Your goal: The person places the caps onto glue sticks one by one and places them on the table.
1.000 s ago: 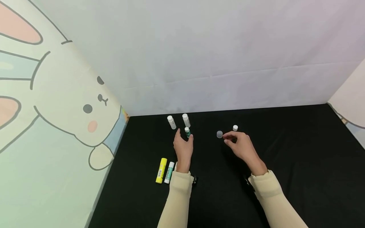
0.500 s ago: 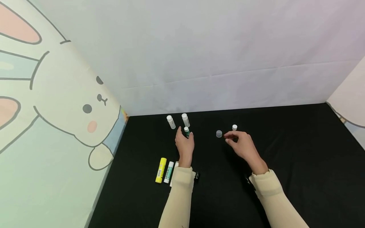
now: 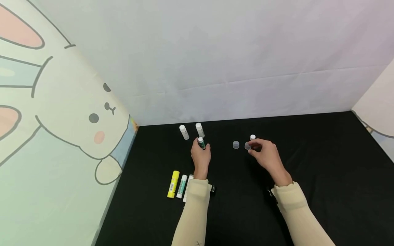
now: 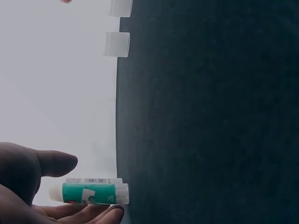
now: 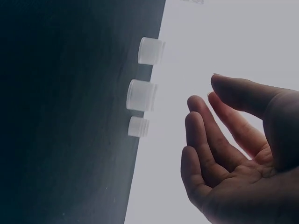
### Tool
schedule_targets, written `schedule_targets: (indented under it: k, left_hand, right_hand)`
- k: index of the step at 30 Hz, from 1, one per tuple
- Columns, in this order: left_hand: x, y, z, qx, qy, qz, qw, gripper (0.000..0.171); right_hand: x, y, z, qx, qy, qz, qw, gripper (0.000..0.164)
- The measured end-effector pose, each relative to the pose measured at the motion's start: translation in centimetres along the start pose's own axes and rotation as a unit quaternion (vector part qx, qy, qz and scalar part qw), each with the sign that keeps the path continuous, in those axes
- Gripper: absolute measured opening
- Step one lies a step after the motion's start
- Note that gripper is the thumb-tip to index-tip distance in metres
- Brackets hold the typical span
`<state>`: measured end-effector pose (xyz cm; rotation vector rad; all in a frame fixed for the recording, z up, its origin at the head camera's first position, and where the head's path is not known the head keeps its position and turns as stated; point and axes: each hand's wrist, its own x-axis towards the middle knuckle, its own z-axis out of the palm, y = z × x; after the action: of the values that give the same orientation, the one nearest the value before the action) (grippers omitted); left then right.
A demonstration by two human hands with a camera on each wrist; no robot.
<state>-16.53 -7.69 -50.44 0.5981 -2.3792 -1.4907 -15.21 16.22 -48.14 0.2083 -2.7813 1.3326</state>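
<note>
Left hand curls round the upright green glue stick, long axis vertical on the black mat; right hand, fingers loosely spread and empty, hovers beside the nearer clear cap, just ahead of its fingertips

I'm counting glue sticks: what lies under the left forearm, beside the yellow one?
Beside the yellow glue stick lies a green-and-white stick, then a white thing mostly covered by the left sleeve; what it is cannot be told.
</note>
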Motion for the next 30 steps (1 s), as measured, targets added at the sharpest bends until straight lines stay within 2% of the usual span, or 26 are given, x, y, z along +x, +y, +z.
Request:
schedule_targets:
  k: [14, 23, 30]
  left_hand:
    - [0.5, -0.6, 0.6, 0.016, 0.007, 0.006, 0.9998, 0.041]
    - [0.4, -1.0, 0.4, 0.034, 0.015, 0.025, 0.999, 0.022]
    - [0.1, -0.6, 0.2, 0.043, 0.01, 0.037, 0.9983, 0.017]
  right_hand:
    - [1.7, 1.9, -0.6, -0.022, 0.026, 0.022, 0.999, 0.033]
    - [3.9, 3.0, -0.3, -0.046, -0.021, 0.03, 0.998, 0.039]
    - [5.2, 3.2, -0.2, -0.05, -0.064, 0.038, 0.996, 0.043]
